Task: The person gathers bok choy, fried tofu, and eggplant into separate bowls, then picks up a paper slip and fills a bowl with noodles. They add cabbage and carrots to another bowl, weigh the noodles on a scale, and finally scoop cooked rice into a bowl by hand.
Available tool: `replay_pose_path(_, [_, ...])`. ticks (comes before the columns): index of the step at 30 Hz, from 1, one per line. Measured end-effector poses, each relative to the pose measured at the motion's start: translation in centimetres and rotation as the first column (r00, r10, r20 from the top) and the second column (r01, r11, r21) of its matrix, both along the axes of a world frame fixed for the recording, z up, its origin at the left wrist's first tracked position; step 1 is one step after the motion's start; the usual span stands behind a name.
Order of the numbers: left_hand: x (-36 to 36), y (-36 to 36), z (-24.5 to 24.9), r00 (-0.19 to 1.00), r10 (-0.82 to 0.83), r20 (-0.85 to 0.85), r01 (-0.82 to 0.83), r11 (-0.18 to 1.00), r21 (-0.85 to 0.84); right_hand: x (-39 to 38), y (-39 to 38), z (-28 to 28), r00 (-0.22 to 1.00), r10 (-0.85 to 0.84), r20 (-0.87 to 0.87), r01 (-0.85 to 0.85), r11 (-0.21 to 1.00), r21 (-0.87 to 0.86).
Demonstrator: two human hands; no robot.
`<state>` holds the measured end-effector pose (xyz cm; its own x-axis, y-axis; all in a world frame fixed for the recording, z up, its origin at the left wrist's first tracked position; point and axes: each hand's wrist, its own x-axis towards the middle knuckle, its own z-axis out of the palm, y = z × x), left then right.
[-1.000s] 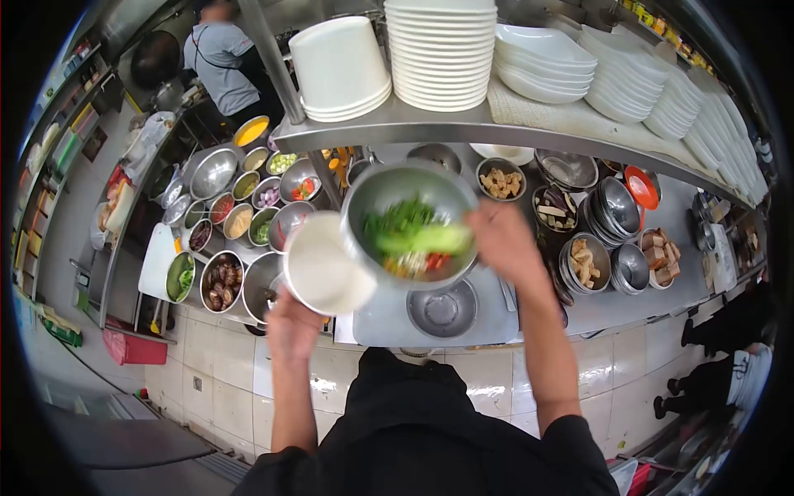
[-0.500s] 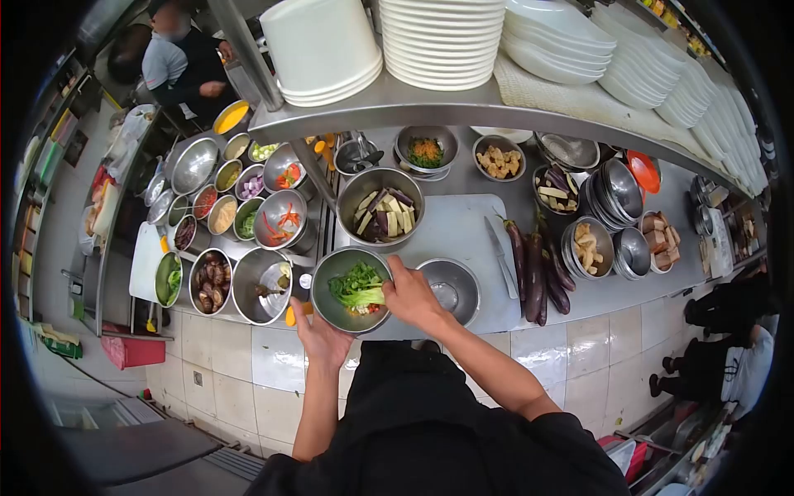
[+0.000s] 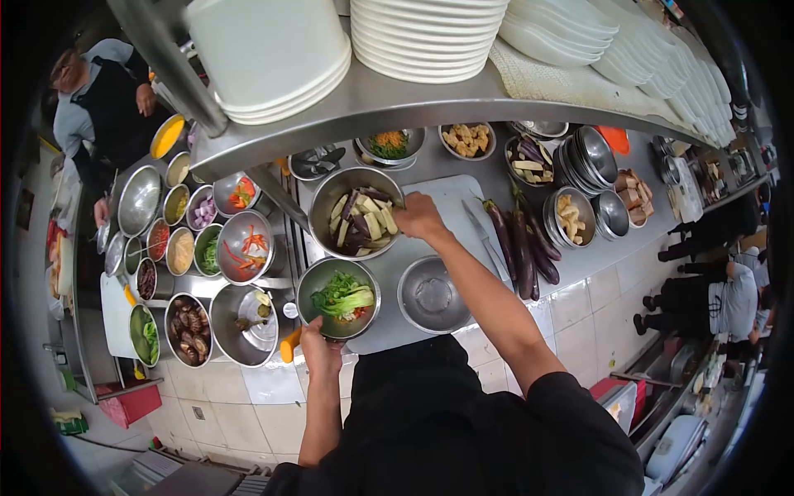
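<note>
Off the greens bowl [image 3: 339,298] since half a second ago, the right hand [image 3: 418,217] now sits at the rim of the cut-aubergine bowl [image 3: 356,219]; whether its grip has closed there, I cannot tell. The left hand [image 3: 321,349] has its grip clamped on the greens bowl's near edge, at the front of the bench [image 3: 579,269], just beside an empty steel bowl [image 3: 432,293].

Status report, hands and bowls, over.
Left hand grips greens bowl rim. Right hand at cut-eggplant bowl rim, grip unclear. Empty steel bowl alongside, clear of both hands.

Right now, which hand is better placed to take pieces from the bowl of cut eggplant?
Probably the right hand: it touches the rim of the eggplant bowl, while the left hand grips the bowl of greens.
</note>
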<state>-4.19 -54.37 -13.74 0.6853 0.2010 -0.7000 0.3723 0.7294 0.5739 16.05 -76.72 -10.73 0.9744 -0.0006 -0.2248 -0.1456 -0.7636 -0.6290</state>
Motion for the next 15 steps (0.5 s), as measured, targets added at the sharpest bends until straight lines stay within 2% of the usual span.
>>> replay_pose_path(2, [0.0,-0.1,0.7,1.000,-0.013,-0.022,0.013,0.999,0.031,-1.1,0.0,2.7,0.999,0.009,0.033,-0.008,0.999,-0.054])
replay_pose_path(4, [0.4,-0.6,1.3,0.999,0.010,-0.046,-0.006,0.996,0.094,-1.8,-0.6,4.2,0.989,-0.035,0.143,0.057,0.986,-0.156])
replay_pose_path(5, [0.7,-0.8,1.4,0.999,-0.003,-0.044,0.007,0.996,0.086,-2.1,-1.1,5.5,0.988,-0.047,0.146,0.071,0.984,-0.163])
replay_pose_path(7, [1.2,-1.0,1.4,0.999,-0.020,0.039,0.016,0.995,0.098,-2.5,-1.8,7.9,0.996,-0.079,-0.036,0.072,0.985,-0.159])
replay_pose_path(8, [1.7,-1.1,1.4,0.999,-0.033,0.044,0.028,0.995,0.094,-2.6,-2.2,8.3,0.995,-0.092,-0.031,0.086,0.983,-0.163])
replay_pose_path(11, [3.6,-1.3,0.9,1.000,0.002,0.022,-0.005,0.994,0.107,-3.7,-4.5,9.6,0.981,-0.192,0.015,0.193,0.978,-0.083])
replay_pose_path(13, [5.1,-1.4,0.7,0.998,-0.049,0.043,0.043,0.990,0.134,-4.9,-6.2,10.9,0.955,-0.250,0.163,0.256,0.966,-0.018])
replay_pose_path(14, [6.0,-1.6,0.8,0.996,-0.078,0.049,0.070,0.985,0.155,-5.8,-7.3,11.9,0.942,-0.286,0.175,0.294,0.955,-0.023])
replay_pose_path(15, [7.0,-2.0,0.4,0.997,-0.037,0.070,0.027,0.990,0.138,-6.8,-8.6,13.1,0.928,-0.304,0.214,0.304,0.952,0.030])
